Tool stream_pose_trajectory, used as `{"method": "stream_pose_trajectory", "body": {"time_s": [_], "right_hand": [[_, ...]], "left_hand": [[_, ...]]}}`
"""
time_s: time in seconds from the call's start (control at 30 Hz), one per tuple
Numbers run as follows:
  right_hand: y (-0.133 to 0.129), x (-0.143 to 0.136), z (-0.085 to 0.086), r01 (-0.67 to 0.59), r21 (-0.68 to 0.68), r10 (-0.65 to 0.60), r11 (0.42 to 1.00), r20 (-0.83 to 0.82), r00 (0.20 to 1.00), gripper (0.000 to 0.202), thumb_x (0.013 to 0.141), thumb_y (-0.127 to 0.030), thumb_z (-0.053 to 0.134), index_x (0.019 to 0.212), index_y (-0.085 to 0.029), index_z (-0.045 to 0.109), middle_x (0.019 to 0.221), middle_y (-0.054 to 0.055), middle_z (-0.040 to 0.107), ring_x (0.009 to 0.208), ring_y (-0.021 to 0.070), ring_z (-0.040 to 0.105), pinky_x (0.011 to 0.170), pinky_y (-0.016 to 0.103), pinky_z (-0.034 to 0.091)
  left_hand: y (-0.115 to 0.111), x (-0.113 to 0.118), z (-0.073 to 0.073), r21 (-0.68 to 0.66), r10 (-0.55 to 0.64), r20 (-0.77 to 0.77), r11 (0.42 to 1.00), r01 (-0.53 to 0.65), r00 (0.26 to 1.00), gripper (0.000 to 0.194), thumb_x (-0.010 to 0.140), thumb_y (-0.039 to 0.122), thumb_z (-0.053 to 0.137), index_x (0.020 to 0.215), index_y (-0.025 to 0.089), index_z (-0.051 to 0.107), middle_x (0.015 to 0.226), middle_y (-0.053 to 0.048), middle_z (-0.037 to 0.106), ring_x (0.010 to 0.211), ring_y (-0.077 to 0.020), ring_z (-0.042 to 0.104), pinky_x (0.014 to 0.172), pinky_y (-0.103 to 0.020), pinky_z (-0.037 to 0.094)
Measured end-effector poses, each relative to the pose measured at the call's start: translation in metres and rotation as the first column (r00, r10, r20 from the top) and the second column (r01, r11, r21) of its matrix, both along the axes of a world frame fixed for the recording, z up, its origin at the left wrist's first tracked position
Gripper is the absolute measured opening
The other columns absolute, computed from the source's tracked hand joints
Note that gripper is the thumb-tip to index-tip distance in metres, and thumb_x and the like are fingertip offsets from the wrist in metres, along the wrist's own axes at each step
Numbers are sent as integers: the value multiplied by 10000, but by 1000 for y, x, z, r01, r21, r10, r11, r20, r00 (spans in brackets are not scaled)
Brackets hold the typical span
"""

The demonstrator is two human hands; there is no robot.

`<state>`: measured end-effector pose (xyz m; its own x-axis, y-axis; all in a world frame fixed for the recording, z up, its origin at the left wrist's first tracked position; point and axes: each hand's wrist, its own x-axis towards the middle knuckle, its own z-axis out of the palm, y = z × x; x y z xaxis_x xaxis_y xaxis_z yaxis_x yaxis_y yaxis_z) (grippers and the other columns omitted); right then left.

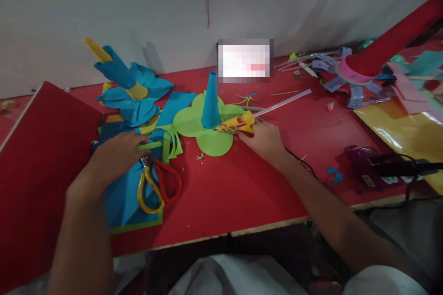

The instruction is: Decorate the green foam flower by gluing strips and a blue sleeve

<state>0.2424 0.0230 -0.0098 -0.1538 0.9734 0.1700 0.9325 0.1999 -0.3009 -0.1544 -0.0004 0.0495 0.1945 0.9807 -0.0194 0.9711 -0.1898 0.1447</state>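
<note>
My right hand (265, 140) is wrapped round a yellow glue gun (242, 122) with a clear glue stick (284, 102) in its back. The gun's tip points at the base of a blue paper cone (211, 103), which stands upright on a green paper flower base (214, 143). On the left, my left hand (126, 147) has its fingers closed at a green paper strip (150, 146). Just below it lie scissors (151, 189) with one yellow and one red handle, on blue paper sheets (126, 203). The scissor blades are mostly hidden.
A finished-looking blue paper flower (134, 90) stands at the back left. A red board (44, 161) lies at far left. A blurred bright screen (245, 61) leans by the wall. Rightward are a red tube (398, 37), yellow sheet (404, 133), purple box (367, 166) and black cable (302, 161).
</note>
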Motion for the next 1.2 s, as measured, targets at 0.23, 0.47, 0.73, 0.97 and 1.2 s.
{"method": "stream_pose_trajectory", "body": {"time_s": [0.23, 0.47, 0.73, 0.97, 1.2], "right_hand": [[1, -1, 3, 9, -4, -9, 1000, 9, 1000, 411, 935, -458, 613, 1233, -185, 688, 1179, 137, 762, 979, 311, 723, 702, 348, 438], [2, 1, 0, 30, 10, -31, 999, 16, 999, 418, 937, -445, 592, 1245, -182, 693, 1171, 138, 766, 981, 305, 717, 713, 348, 455], [2, 2, -1, 47, 25, -47, 999, 30, 998, 459, 940, -467, 582, 1282, -173, 670, 1163, 156, 757, 967, 312, 717, 715, 351, 463], [4, 1, 0, 51, -18, -50, 999, 29, 998, 406, 907, -358, 570, 1256, -174, 669, 1163, 140, 757, 966, 308, 720, 713, 355, 465], [3, -8, 0, 25, -33, -23, 999, 60, 998, 457, 877, -270, 528, 1302, -138, 632, 1144, 155, 744, 933, 305, 701, 713, 365, 461]], "left_hand": [[-2, 4, 37, 12, 59, -208, 998, -58, 976, 244, 973, 400, 449, 1036, 262, 640, 1264, -81, 650, 1140, -306, 596, 922, -406, 470], [-19, 48, 80, 161, 255, -318, 964, -213, 913, 356, 1003, 500, 363, 1108, 300, 638, 1236, -54, 713, 915, -338, 654, 641, -366, 361], [7, 98, 51, 23, -158, 186, 987, 156, 970, 299, 976, 331, 416, 1187, 278, 621, 885, -17, 729, 699, -196, 631, 623, -295, 395], [24, 114, -11, 165, -280, 415, 959, 231, 866, 115, 926, 282, 511, 943, 228, 611, 894, -18, 720, 728, -161, 629, 689, -273, 448], [18, 112, -31, 349, -181, 497, 937, -5, 849, 350, 1013, 483, 428, 848, 230, 604, 830, -60, 722, 757, -188, 656, 709, -305, 480]]}}
